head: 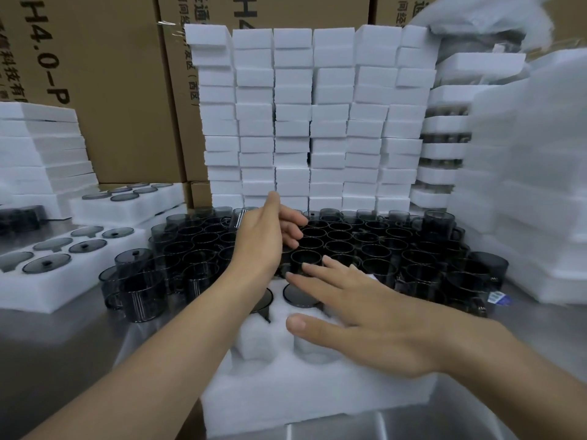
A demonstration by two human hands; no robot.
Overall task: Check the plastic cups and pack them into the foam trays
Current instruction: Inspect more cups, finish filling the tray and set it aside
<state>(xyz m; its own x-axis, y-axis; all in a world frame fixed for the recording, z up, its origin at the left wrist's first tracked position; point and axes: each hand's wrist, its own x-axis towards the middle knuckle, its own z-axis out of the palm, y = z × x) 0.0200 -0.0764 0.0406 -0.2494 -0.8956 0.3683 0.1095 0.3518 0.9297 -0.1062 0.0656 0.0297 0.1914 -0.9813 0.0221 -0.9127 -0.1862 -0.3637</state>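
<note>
**Foam tray held down while the next cup is reached for**

Obs: white foam tray (317, 395) lies nearest the person on the steel table (57, 350). Right hand (374, 319) rests flat on it, fingers straight and spread, gripping nothing. Probable reason: the foam is light and would slide or lift when a cup goes in.

Two seated cups (300, 296) fill the tray's far pockets, just past the right fingertips. The nearer pockets appear unfilled, so packing looks barely begun.

Left hand (263, 239) hovers over the loose cups (365, 249), palm turned right, fingers loosely curved. Nothing is visible between them, so I judge it empty and about to pick.

The loose cups, smoky and dark, stand rim-up in a dense block touching the tray's far edge, so each reach is short.

Filled trays (73, 284) sit well left. Foam stack (330, 128) stands behind the cups.
</note>
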